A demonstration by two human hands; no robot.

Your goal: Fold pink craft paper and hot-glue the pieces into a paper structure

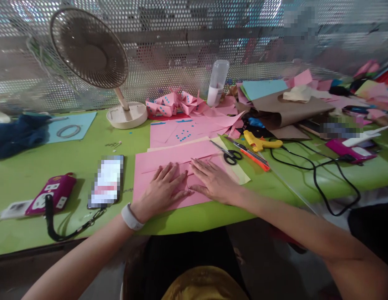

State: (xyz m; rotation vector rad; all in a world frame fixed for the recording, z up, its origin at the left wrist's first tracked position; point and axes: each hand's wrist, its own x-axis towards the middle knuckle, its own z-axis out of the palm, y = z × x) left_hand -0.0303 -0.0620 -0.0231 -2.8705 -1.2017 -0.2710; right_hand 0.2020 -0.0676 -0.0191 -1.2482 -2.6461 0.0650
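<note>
Both hands are pressed down on a pink sheet of paper (175, 155), which lies at the front edge of the counter (178, 223), near the middle of its length. The left hand (164, 185), a pale band (131, 216) round its wrist, lies palm down with the fingers spread apart. The right hand (212, 181) comes in at a slant; its fingers lie flat and closer together, the thumb held out toward the left thumb. Neither hand grips anything. What looks like a fold or a second layer runs under the fingertips, though the hands hide too much for me to be sure.

Just past the right hand, black-handled scissors (232, 157) lie on the papers, their blades toward the back edge. Beside them are an orange utility knife (250, 155) and a yellow glue gun (259, 143). Left of the pink sheet, near the front edge, lie a smartphone (107, 181) and a magenta case (53, 193) with a black strap.

Along the back edge stand a desk fan (90, 52) and a plastic bottle (218, 83), with blue-dotted folded pink paper (173, 103) between them. Brown paper (288, 110) is heaped toward the right.
</note>
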